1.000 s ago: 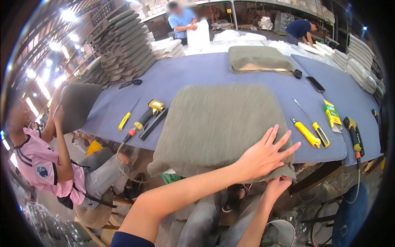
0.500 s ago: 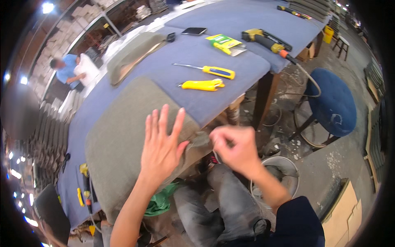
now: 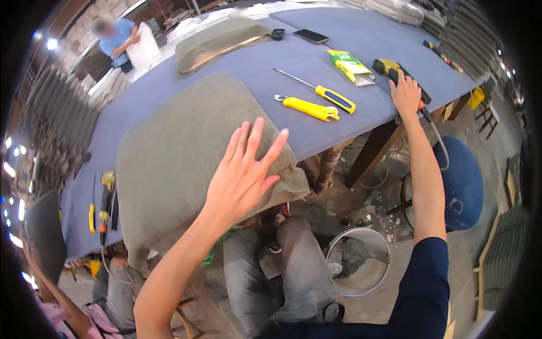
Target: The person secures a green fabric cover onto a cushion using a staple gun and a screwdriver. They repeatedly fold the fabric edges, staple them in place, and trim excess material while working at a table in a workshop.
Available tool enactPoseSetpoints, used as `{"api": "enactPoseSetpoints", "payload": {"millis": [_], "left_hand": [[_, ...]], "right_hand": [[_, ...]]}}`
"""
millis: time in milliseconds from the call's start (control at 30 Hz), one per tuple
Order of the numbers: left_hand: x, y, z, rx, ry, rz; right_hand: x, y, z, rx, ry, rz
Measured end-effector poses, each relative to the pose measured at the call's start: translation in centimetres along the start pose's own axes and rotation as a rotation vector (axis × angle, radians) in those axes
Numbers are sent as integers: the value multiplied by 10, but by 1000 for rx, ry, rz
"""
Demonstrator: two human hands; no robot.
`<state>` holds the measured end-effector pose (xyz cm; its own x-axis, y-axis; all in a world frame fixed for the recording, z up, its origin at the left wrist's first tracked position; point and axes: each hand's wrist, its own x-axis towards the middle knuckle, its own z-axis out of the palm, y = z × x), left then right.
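Green printed packet [image 3: 351, 68] lies near the stapler [image 3: 385, 67] under the right hand [image 3: 406, 98], grip unclear; left hand [image 3: 240, 172] splayed over cushion [image 3: 175, 141].

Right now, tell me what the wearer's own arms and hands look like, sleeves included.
The left hand and right hand are bare, with no glove, ring or watch showing. The right arm has a dark navy sleeve ending near the elbow. The left arm is bare as far as it shows.
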<state>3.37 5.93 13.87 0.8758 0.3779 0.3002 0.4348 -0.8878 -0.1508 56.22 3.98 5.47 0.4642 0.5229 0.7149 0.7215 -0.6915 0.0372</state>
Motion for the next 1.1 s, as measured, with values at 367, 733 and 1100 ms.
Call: {"api": "enactPoseSetpoints", "payload": {"millis": [367, 733, 1100], "left_hand": [[-21, -12, 17, 0, 175, -26], [-17, -7, 19, 18, 203, -10], [-14, -7, 25, 26, 138, 12]], "right_hand": [[-67, -1, -213, 1650, -484, 418], [-271, -186, -302, 2192, -595, 845], [-311, -225, -245, 1456, -390, 404]]}}
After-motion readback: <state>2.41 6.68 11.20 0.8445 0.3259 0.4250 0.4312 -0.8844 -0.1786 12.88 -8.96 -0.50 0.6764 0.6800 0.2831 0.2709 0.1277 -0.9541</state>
